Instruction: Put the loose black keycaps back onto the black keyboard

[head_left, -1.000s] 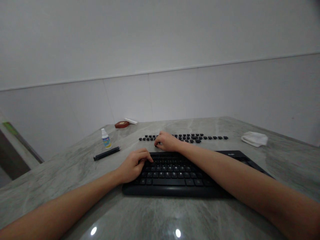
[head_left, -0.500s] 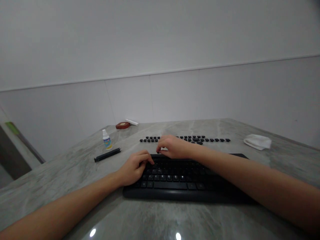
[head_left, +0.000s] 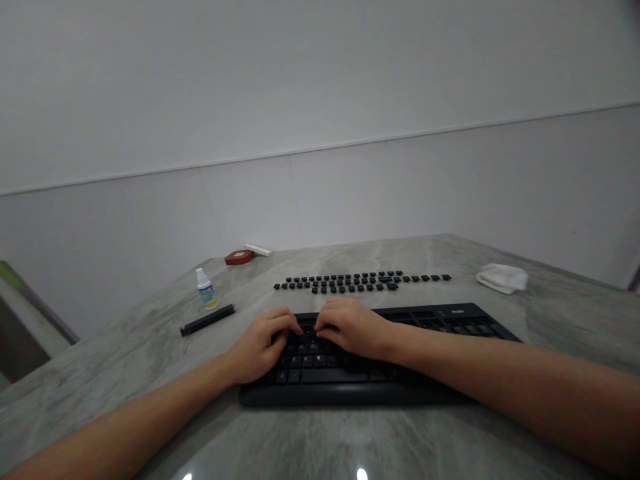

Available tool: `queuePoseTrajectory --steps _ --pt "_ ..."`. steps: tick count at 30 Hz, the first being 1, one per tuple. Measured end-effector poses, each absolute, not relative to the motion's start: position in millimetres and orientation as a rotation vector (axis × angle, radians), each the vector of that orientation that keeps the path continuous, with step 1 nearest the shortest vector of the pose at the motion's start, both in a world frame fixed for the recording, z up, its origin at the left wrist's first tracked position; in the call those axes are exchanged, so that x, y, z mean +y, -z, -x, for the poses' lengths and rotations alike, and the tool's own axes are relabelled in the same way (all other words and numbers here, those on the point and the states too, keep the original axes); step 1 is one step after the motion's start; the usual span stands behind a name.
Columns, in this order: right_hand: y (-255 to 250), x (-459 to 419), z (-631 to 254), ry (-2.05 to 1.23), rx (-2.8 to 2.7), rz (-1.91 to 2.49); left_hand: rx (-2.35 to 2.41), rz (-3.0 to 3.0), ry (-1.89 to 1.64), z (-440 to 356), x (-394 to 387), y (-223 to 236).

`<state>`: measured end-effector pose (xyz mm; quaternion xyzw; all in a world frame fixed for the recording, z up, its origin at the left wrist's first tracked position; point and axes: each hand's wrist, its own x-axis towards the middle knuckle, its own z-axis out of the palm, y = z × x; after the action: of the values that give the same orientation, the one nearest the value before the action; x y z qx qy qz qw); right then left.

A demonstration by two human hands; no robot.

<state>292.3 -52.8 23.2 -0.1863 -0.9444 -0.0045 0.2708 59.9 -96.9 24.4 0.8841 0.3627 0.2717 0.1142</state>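
Observation:
A black keyboard [head_left: 334, 375] lies on the marbled table in front of me, with some keys in place and dark gaps in its upper rows. My left hand [head_left: 265, 343] rests on its left part, index finger stretched to the upper keys and thumb apart, holding nothing that I can see. Close beside it, my right hand [head_left: 353, 327] is over the upper rows with thumb and fingers pinched on a small black keycap, mostly hidden by the fingertips. Beyond the keyboard, loose black keycaps [head_left: 341, 283] stand in rows.
Left of the keyboard lie a black stick-like tool [head_left: 207, 320] and a small spray bottle [head_left: 207, 291]. Further back are a reddish-brown box [head_left: 239, 257] and a white strip [head_left: 258, 250]. A folded white cloth [head_left: 502, 278] lies at the right, before the wall [head_left: 350, 193].
My right hand has come down and nearer from the keyboard's far edge to its upper key rows, beside my left fingertips. My left hand stays on the keyboard. The view has shifted slightly.

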Motion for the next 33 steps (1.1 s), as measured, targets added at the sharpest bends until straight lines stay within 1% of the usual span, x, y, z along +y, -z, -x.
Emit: queuePoseTrajectory --steps 11,22,33 --pt "-21.8 -57.1 -291.1 0.019 -2.516 0.422 0.863 -2.764 -0.786 -63.0 -102.1 -30.9" --pt "-17.7 -55.7 -290.2 -0.085 -2.503 0.250 0.766 -2.771 -0.765 -62.5 -101.0 -28.4" --pt "-22.0 -58.9 -288.2 -0.313 -2.398 0.445 0.782 -2.735 -0.782 -61.8 -98.7 -25.7"
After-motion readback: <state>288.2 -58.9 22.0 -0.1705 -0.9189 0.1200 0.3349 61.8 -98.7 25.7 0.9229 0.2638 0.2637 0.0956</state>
